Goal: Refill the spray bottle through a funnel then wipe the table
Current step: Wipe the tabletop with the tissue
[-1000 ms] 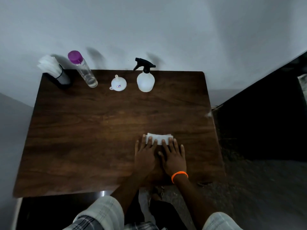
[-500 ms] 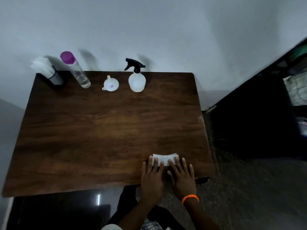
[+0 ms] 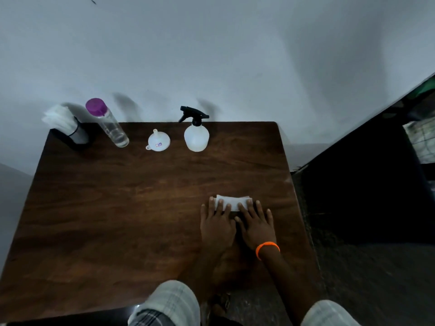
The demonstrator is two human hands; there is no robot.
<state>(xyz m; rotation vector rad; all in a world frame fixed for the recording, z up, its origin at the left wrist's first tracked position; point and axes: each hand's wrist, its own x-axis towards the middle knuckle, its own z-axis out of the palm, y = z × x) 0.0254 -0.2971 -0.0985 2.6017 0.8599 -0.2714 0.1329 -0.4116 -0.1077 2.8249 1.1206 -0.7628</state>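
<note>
Taking the spray bottle [image 3: 196, 137] as my marker, it stands upright near the far edge of the wooden counter [image 3: 117, 220], its white body capped by a black trigger head. Farthest to its left, at the far left corner, a dark holder [image 3: 75, 135] carries a bundle of white napkins [image 3: 57, 117] that stick out of its top. Between that holder and the spray bottle a clear water bottle [image 3: 108, 124] with a purple cap stands upright, a little liquid showing at its bottom. Just left of the spray bottle, apart from it, the white funnel [image 3: 159, 142] sits wide mouth down with its spout pointing up and a small sticker on its side. Well nearer to me than the spray bottle and slightly to its right, my left hand [image 3: 217, 225] lies flat with straight, spread fingers, the fingertips pressing on the left part of a folded white tissue [image 3: 233, 202] that lies on the wood. Right beside it, my right hand [image 3: 255, 225], an orange band [image 3: 267, 248] round its wrist, lies just as flat, its straight fingers pressing the right part of the same tissue. Neither of my hands curls round anything. Pale checked sleeves [image 3: 169, 302] show at the near edge.
</note>
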